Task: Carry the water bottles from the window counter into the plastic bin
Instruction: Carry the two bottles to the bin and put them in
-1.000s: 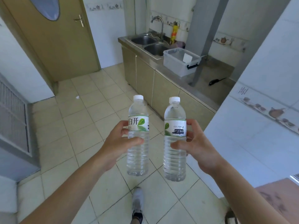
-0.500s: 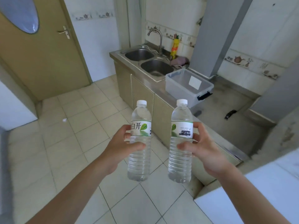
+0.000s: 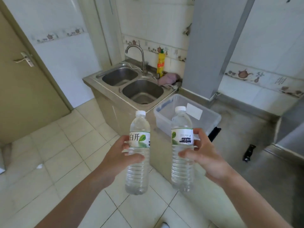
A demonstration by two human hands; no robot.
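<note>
I hold two clear water bottles upright, each with a white cap and a green-leaf label. My left hand (image 3: 120,153) grips the left bottle (image 3: 139,171) around its middle, above the tiled floor. My right hand (image 3: 205,157) grips the right bottle (image 3: 181,168) the same way, at the counter's front edge. The clear plastic bin (image 3: 212,119) stands on the steel counter just beyond the right bottle. It looks empty apart from a white label on its far wall. The right bottle's neck overlaps the bin in view.
A double steel sink (image 3: 131,84) with a tap (image 3: 136,53) lies left of the bin. A yellow bottle (image 3: 160,65) and a pink cloth (image 3: 168,79) sit behind it. A grey pillar (image 3: 212,46) rises behind the bin. A black object (image 3: 248,153) lies on the counter (image 3: 246,129). A door (image 3: 19,79) stands at left.
I have walked closer to the counter with both bottles. The sink and bin now look larger and nearer, and the bin sits right behind the right bottle.
</note>
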